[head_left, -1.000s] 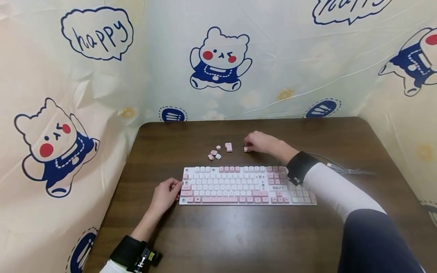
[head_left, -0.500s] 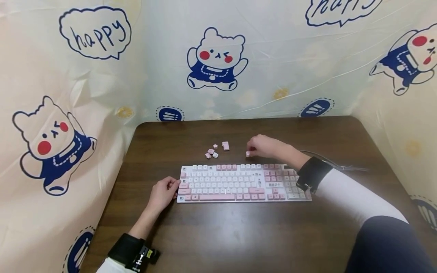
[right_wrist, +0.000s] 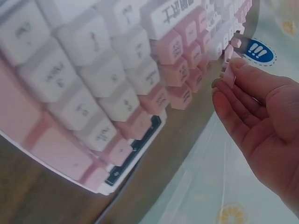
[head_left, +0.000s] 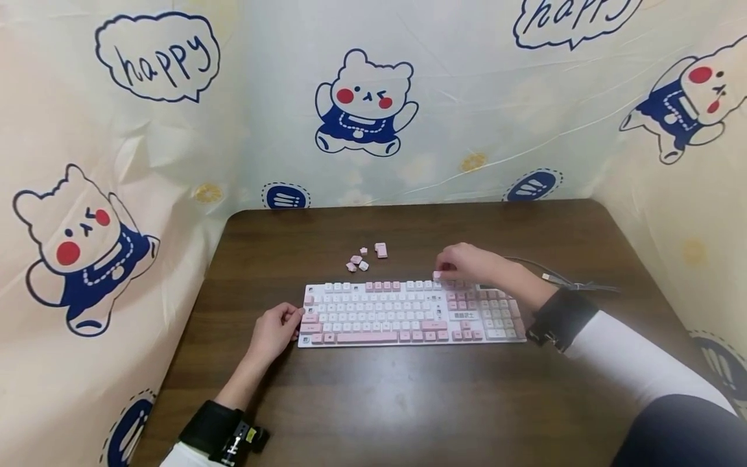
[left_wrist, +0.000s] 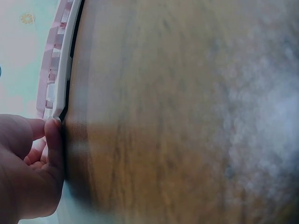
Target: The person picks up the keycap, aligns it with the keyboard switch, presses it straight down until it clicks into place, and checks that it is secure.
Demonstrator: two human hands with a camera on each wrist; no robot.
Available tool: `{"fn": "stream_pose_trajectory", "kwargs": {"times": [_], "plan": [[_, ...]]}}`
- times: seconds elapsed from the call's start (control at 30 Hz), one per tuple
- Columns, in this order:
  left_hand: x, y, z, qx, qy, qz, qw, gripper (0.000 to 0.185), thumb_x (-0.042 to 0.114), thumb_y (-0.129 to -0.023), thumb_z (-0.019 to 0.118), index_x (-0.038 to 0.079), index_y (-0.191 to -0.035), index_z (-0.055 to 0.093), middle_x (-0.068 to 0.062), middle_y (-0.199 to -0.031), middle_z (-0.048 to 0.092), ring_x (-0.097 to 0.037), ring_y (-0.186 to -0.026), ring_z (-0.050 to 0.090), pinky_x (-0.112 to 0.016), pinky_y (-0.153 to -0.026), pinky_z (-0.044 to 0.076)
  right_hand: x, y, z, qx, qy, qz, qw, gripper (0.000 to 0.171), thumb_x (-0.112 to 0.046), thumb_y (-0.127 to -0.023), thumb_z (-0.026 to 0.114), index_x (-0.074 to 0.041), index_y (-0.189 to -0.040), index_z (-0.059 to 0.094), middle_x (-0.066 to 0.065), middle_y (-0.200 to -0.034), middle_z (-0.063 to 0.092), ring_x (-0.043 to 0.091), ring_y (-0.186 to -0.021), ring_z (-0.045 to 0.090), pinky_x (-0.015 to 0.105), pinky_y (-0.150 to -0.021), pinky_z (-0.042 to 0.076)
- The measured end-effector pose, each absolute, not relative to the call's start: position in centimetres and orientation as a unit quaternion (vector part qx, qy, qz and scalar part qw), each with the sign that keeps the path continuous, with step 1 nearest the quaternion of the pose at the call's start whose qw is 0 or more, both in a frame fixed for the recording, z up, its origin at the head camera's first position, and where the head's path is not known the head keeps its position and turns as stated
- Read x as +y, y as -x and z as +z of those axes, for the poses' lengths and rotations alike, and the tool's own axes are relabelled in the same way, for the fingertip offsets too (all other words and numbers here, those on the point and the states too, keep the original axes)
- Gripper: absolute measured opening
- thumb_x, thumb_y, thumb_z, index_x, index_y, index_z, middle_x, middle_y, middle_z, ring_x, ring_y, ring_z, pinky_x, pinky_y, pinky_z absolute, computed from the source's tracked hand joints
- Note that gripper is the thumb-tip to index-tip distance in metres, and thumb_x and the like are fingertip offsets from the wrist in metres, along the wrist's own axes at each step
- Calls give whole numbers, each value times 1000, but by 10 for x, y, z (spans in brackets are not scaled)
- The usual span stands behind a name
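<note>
A white and pink keyboard (head_left: 373, 338) lies across the table, its key rows facing up. My left hand (head_left: 273, 332) holds its left end; in the left wrist view, thumb and fingers (left_wrist: 54, 135) pinch the white case at the corner. Between thumb and fingertips, my right hand (head_left: 471, 264) pinches a small pink keycap (head_left: 437, 275), right at the keyboard's back edge. The right wrist view shows that keycap (right_wrist: 228, 74) tilted, beside the back row. Several loose pink and white keycaps (head_left: 355, 259) lie behind the keyboard, with a larger pink one (head_left: 382, 250) close by.
A grey cable (head_left: 563, 281) lies bundled on the brown table (head_left: 373, 395), behind the keyboard's right end and partly under my right forearm. Printed cloth (head_left: 467, 104) with bears hangs around the table's back and sides.
My right hand has carried the keycap to the right and nearer, from beside the loose keycaps to the keyboard's back edge. My left hand stays on the keyboard. The head view has shifted slightly.
</note>
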State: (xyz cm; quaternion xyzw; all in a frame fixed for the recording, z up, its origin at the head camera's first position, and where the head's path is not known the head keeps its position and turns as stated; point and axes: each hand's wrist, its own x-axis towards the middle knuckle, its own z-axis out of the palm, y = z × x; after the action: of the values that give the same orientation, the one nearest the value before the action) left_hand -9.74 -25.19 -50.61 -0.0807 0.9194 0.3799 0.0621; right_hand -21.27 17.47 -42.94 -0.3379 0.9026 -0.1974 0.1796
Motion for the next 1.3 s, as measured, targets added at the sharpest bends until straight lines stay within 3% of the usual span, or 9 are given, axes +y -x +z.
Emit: {"fn": "stream_pose_trajectory", "kwargs": {"times": [0.37,0.53,0.97,1.2,1.3], "plan": [[-253,97,-505,921,73,379,62,22,22,-105,64,0,-101,69,-4,-72,62,-14,-63,60,-26,-61,49,178,193,-436,902,348,-193,168,7,-11,-96,76,-10,-102,77,-1,-92,67,14,-83,60,32,-80,56],[-252,98,-504,919,77,380,66,23,23,-105,63,1,-101,69,-5,-74,62,-15,-65,60,-27,-61,50,176,187,-440,908,342,-184,157,14,-14,-96,77,-12,-109,77,0,-99,69,14,-87,63,34,-86,58],[-250,97,-505,919,83,379,66,22,22,-105,63,1,-101,69,-5,-75,62,-15,-65,60,-28,-62,50,178,179,-447,903,376,-162,132,15,-14,-98,74,-12,-113,73,0,-102,66,12,-86,62,31,-81,57],[-249,95,-503,920,86,375,67,23,22,-105,63,1,-102,69,-5,-76,62,-15,-65,60,-28,-62,50,177,180,-451,880,379,-233,165,23,-14,-102,69,-16,-125,71,-3,-112,72,13,-95,65,35,-88,56],[-249,96,-503,920,85,376,67,23,23,-106,63,1,-102,69,-5,-76,62,-15,-65,60,-28,-62,49,176,177,-455,874,398,-230,159,21,-15,-102,68,-16,-123,71,-1,-113,72,14,-97,66,35,-89,57]]}}
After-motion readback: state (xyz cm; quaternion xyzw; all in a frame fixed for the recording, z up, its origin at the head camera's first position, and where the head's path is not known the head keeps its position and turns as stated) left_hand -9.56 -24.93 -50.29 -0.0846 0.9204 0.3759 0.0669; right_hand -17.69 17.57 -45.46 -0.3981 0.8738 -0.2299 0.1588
